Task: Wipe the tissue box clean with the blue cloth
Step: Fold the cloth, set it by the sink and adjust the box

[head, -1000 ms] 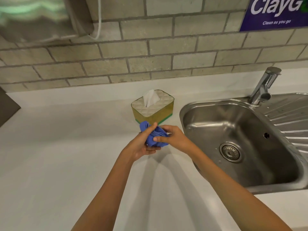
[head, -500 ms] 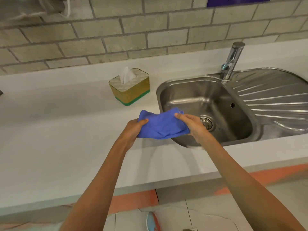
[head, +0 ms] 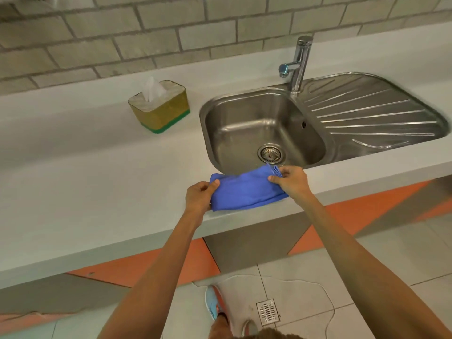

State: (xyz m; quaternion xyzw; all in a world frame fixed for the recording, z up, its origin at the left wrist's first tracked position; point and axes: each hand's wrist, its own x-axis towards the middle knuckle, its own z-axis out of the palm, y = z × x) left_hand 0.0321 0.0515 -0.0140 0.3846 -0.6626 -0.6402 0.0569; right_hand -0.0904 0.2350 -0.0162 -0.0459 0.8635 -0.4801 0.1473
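The tissue box [head: 160,111] is yellow with a green base and a pale quilted top; a white tissue sticks up from it. It stands on the pale counter [head: 85,187], left of the sink. The blue cloth [head: 244,190] is stretched flat between my hands near the counter's front edge, well in front of the box. My left hand [head: 199,195] pinches its left end and my right hand [head: 291,179] pinches its right end.
A steel sink [head: 264,130] with a drain board [head: 371,111] and a chrome tap [head: 297,63] fills the counter's right side. A brick wall runs behind. Below are a tiled floor, a floor drain [head: 267,311], a thin cord and my shoe [head: 212,303].
The bunched cloth has been pulled out flat between both hands. My hands have drawn back from beside the tissue box to the counter's front edge, and my view has tilted down.
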